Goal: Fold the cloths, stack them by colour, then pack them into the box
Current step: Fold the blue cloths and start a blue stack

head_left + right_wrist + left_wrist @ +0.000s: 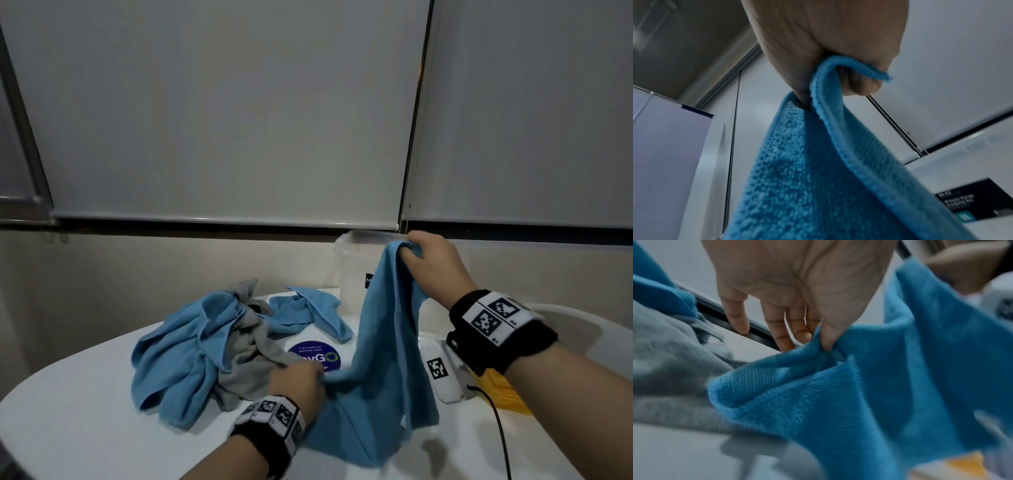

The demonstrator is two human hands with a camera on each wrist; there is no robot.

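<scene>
Aloft, blue cloth (383,342) gripped by right hand (433,265), left hand (298,380) pinching

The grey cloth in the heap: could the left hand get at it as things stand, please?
Probably yes, once freed. The grey cloth lies right beside the left hand, uncovered on its near side. But that hand is pinching the blue cloth, which the right hand holds up, so it must let go first.
</scene>
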